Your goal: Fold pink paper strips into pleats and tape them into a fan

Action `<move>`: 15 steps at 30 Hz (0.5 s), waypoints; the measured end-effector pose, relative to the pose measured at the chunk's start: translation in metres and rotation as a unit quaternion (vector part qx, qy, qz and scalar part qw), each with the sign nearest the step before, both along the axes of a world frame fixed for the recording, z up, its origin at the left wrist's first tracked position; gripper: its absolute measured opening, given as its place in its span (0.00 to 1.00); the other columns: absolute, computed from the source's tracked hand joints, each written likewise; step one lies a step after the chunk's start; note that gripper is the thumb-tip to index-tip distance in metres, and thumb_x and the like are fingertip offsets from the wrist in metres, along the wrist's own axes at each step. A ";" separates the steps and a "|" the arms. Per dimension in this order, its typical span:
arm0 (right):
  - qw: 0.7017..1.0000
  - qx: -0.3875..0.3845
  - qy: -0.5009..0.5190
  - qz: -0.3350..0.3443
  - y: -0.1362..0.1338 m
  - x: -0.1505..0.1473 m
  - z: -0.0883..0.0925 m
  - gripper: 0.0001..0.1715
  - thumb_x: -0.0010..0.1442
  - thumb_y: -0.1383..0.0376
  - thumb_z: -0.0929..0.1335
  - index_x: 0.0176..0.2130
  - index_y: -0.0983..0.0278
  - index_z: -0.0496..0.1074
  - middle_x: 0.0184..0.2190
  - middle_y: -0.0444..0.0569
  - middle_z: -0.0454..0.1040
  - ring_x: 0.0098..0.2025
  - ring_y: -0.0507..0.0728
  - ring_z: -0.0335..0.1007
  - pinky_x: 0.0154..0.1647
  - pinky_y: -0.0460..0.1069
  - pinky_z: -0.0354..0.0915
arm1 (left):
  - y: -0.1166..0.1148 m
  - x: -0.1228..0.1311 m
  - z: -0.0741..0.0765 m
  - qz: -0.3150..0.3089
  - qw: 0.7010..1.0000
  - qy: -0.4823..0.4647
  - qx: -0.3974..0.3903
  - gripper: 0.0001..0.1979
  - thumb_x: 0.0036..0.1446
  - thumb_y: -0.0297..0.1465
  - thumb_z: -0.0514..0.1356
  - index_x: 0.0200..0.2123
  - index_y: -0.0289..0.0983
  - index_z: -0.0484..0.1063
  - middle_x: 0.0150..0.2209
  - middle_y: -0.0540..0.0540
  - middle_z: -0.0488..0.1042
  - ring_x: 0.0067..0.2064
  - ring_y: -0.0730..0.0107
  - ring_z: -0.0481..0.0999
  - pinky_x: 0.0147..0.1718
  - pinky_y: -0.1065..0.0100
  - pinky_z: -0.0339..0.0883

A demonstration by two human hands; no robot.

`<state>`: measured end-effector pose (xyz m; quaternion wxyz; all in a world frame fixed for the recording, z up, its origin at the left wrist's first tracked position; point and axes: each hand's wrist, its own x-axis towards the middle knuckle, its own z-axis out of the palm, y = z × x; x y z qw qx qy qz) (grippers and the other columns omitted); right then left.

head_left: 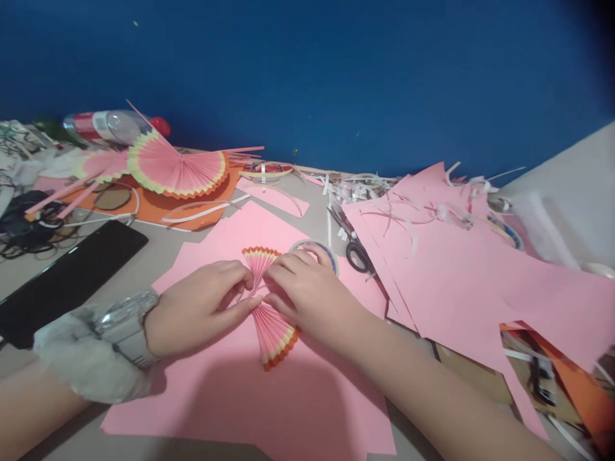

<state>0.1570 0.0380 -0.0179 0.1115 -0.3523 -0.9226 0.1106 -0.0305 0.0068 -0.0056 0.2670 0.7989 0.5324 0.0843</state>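
- At the near middle of the tabletop, on a pink sheet [250, 397], lies the small pleated paper piece [273, 333], pink with a yellow and orange scalloped edge.
- The left hand [202, 307] and the right hand [307, 288] meet at its waist, and both pinch the folded middle between fingertips, so neither hand is free.
- Done, as far as can be seen: the strip is coloured along its edge, fully pleated and gathered at the centre, so it splays into two small fans, one above the fingers and one below.
- Left, by my reading: the two halves are not opened into a round or half-round like the larger finished fans [177, 166] at the far left. Whether the waist is tied or glued cannot be told, as the fingers cover it.
- A tape roll [331, 256] sits just behind the right hand, with scissors [358, 256] beside it.
- More pink sheets [456, 275] and white paper trimmings [365, 186] lie to the right.
- Writing: none can be read. The bottle [110, 125] lying at the back left has a red and white label, too blurred to make out.
- The dark flat slab [72, 275] on the left and the wristwatch [125, 320] show no legible mark.
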 end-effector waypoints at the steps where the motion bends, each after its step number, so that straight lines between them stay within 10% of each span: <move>1: 1.000 0.002 -0.002 0.002 0.001 0.002 0.001 0.06 0.59 0.63 0.65 0.37 0.64 0.69 0.37 0.50 0.72 0.45 0.58 0.63 0.52 0.55 0.49 | 0.002 0.001 0.001 -0.003 1.000 0.017 0.001 0.09 0.57 0.37 0.53 0.29 0.38 0.64 0.27 0.51 0.68 0.28 0.68 0.66 0.29 0.67 0.59; 15: 0.992 0.035 -0.008 -0.117 0.005 0.018 -0.006 0.17 0.55 0.55 0.66 0.40 0.65 0.66 0.41 0.54 0.69 0.44 0.62 0.62 0.45 0.56 0.53 | 0.020 0.005 0.011 -0.007 0.987 0.161 0.026 0.15 0.57 0.39 0.50 0.21 0.39 0.62 0.21 0.50 0.68 0.22 0.68 0.64 0.21 0.67 0.49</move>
